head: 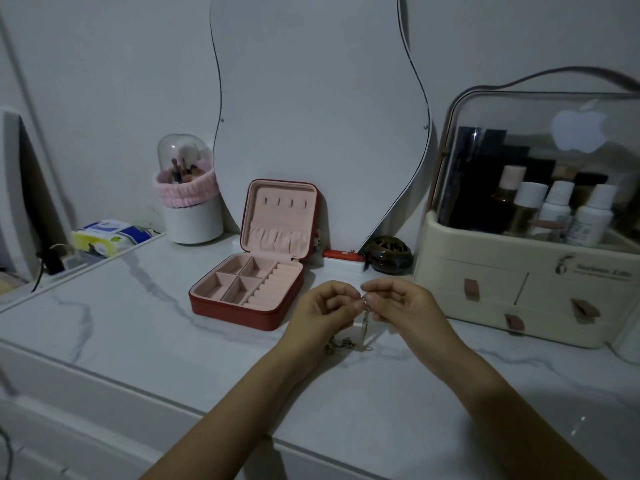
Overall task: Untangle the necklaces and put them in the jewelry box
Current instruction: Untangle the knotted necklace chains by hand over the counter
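Observation:
A red jewelry box [239,315] lies open on the marble-look tabletop, its pink lining and several compartments empty, its lid leaning back against a mirror. Just right of the box, my left hand [323,310] and my right hand [401,304] meet above the table, fingertips pinching the top of thin silver necklaces [365,315]. The chains hang down between the hands, and their lower part lies in a small tangle [346,345] on the table.
A wavy mirror [318,116] stands behind the box. A cream cosmetics organiser [519,271] with bottles fills the right side. A brush holder [188,202], tissue pack [104,237], dark round burner [389,254] and small red-white item [343,258] sit along the back.

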